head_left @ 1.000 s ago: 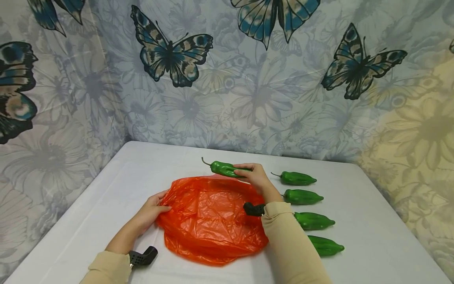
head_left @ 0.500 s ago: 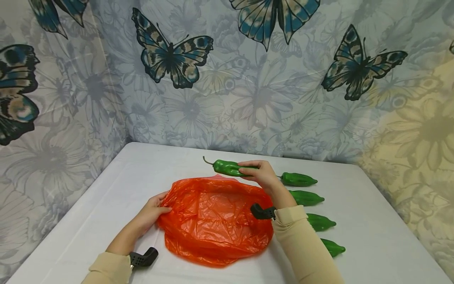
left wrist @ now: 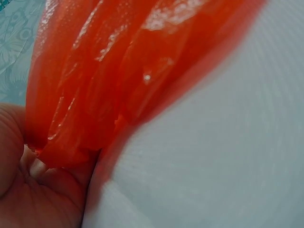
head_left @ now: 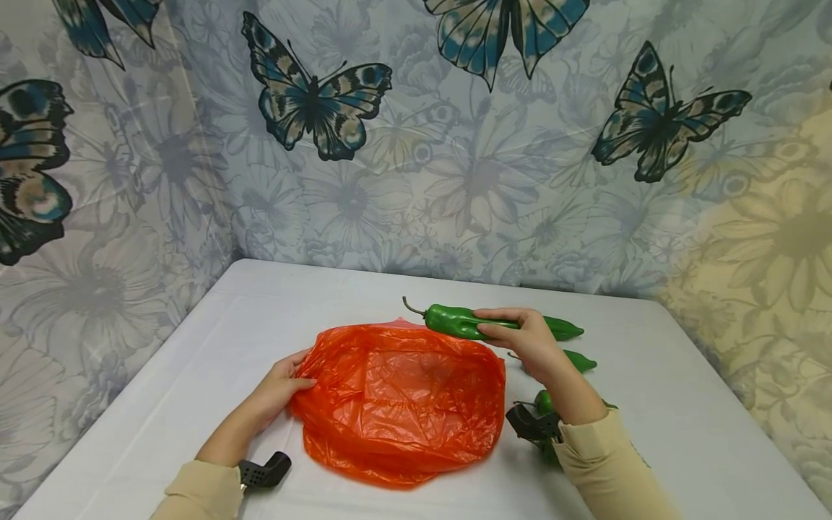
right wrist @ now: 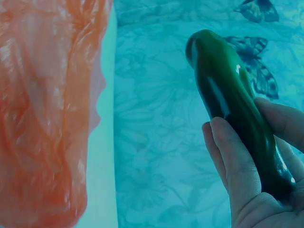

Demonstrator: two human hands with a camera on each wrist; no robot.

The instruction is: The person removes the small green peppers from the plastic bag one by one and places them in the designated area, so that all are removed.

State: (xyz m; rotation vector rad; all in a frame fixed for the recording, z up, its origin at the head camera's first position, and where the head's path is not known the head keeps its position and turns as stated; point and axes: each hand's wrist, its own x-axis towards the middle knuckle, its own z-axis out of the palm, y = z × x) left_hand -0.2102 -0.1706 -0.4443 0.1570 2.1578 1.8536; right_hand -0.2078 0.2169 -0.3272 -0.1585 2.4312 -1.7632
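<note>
A red plastic bag lies spread on the white table, its mouth facing the head camera. At its left edge my left hand pinches the gathered plastic between thumb and fingers; the left wrist view shows the bunched bag in that grip. My right hand holds a long green pepper above the bag's far right corner, stem pointing left. In the right wrist view, thumb and fingers wrap the lower part of the pepper.
More green peppers lie in a column right of the bag: one pepper behind the right hand, another pepper nearer, the closest ones mostly hidden by the right forearm. A butterfly-patterned cloth wall rises behind the white table.
My right hand has moved right with the pepper, from over the bag's far edge toward its right corner. The left hand keeps its pinch on the bag.
</note>
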